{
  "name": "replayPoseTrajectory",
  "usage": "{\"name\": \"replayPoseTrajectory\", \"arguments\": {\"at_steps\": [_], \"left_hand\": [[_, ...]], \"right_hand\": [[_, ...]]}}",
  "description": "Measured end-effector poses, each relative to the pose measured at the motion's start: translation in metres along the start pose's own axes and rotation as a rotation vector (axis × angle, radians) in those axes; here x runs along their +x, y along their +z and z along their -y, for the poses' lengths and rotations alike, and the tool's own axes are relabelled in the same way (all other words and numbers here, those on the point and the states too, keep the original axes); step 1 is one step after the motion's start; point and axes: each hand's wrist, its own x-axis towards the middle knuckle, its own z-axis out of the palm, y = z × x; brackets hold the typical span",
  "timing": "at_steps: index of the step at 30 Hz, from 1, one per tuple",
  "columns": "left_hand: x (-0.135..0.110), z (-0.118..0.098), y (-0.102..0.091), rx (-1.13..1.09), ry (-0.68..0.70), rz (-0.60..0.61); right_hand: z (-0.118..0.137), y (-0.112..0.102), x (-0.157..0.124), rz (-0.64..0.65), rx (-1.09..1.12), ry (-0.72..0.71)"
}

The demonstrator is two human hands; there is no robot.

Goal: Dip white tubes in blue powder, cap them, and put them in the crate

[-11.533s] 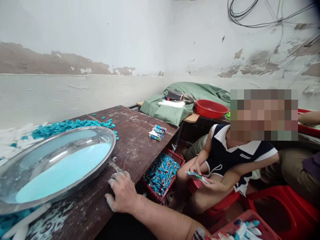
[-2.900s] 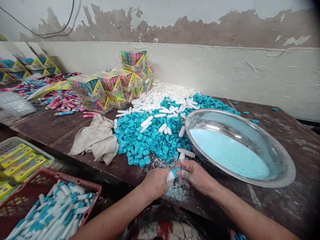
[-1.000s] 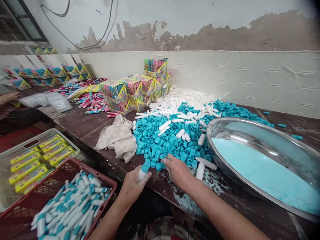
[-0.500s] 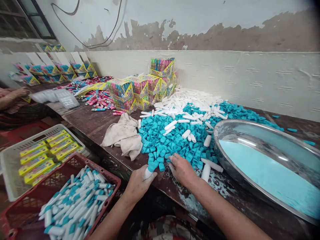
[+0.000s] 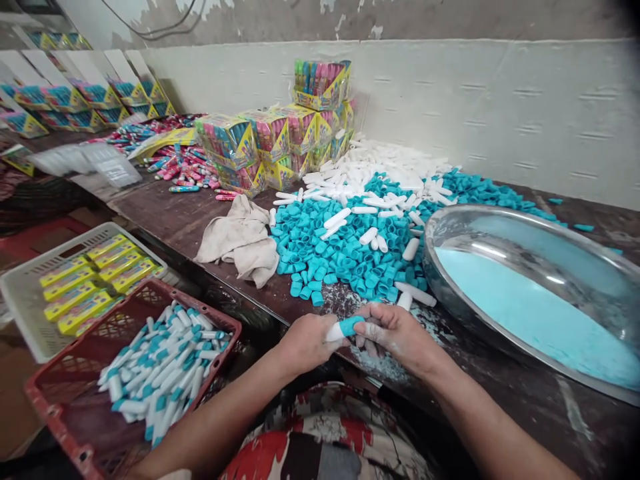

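Note:
My left hand (image 5: pixel 311 340) is closed around a white stick with a blue cap (image 5: pixel 347 326) on its end, the cap pointing right. My right hand (image 5: pixel 395 333) meets it over the table's front edge, thumb and fingers pinched at the tip of that cap; whether anything else is in its fingers is hidden. Whitish powder coats the fingers. Just beyond the hands lies a heap of loose blue caps (image 5: pixel 345 250), with white sticks (image 5: pixel 385 163) piled behind it and a few scattered on top.
On the right stands a large metal basin (image 5: pixel 500 223) of pale blue powder. A red crate (image 5: pixel 55 393) of capped sticks and a white basket (image 5: pixel 20 293) with yellow boxes are at lower left. A cloth (image 5: pixel 240 240) lies by the caps; display packs (image 5: pixel 260 143) stand behind.
My right hand has left the edge of the cap heap and come back to my left hand. The left hand has moved right with the capped stick. The view has tilted down.

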Motion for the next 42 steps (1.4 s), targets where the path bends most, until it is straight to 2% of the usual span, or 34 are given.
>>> {"name": "replayPoseTrajectory", "arguments": {"at_steps": [4, 7, 10, 13, 16, 19, 21, 22, 24, 26, 27, 29, 31, 33, 35, 38, 40, 42], "left_hand": [[0.011, -0.012, 0.005, 0.032, 0.022, 0.042], [0.015, -0.019, 0.008, 0.078, 0.014, 0.027], [0.008, -0.022, 0.010, 0.108, 0.006, -0.009], [-0.009, -0.010, 0.010, 0.090, -0.026, -0.050], [-0.044, 0.027, 0.003, 0.004, -0.196, -0.145], [-0.103, 0.080, -0.006, 0.005, -0.552, -0.280], [-0.138, 0.117, -0.013, 0.056, -0.639, -0.311], [-0.148, 0.135, -0.018, 0.084, -0.667, -0.320], [-0.148, 0.158, -0.030, 0.185, -0.686, -0.383], [-0.124, 0.155, -0.043, 0.214, -0.562, -0.520], [-0.106, 0.143, -0.049, 0.183, -0.456, -0.571], [-0.062, 0.103, -0.059, 0.090, -0.220, -0.614], [-0.013, 0.056, -0.065, 0.031, -0.005, -0.520], [0.035, 0.016, -0.068, 0.042, 0.100, -0.438], [0.081, -0.012, -0.067, 0.128, 0.134, -0.352], [0.140, -0.039, -0.064, 0.209, 0.142, -0.288], [0.170, -0.050, -0.060, 0.245, 0.105, -0.246], [0.188, -0.056, -0.056, 0.271, 0.047, -0.206]], "right_hand": [[-0.004, -0.011, -0.002, 0.011, 0.034, 0.049], [0.000, -0.015, -0.002, 0.003, 0.004, 0.039], [0.005, -0.006, -0.002, 0.019, -0.096, -0.008], [0.000, 0.005, -0.005, 0.005, -0.208, -0.080], [-0.021, -0.005, -0.008, -0.090, -0.190, -0.013], [-0.047, -0.035, -0.017, -0.171, -0.136, 0.111], [-0.057, -0.054, -0.028, -0.207, -0.067, 0.154], [-0.058, -0.060, -0.034, -0.226, -0.041, 0.164], [-0.052, -0.065, -0.045, -0.278, -0.036, 0.151], [-0.043, -0.064, -0.052, -0.352, -0.098, 0.108], [-0.039, -0.062, -0.053, -0.389, -0.137, 0.075], [-0.035, -0.058, -0.056, -0.442, -0.197, 0.007], [-0.037, -0.056, -0.058, -0.468, -0.235, -0.046], [-0.044, -0.057, -0.061, -0.474, -0.272, -0.080], [-0.052, -0.059, -0.064, -0.463, -0.320, -0.095], [-0.060, -0.061, -0.069, -0.466, -0.375, -0.067], [-0.059, -0.060, -0.072, -0.498, -0.393, -0.048], [-0.057, -0.058, -0.076, -0.530, -0.409, -0.068]]}}
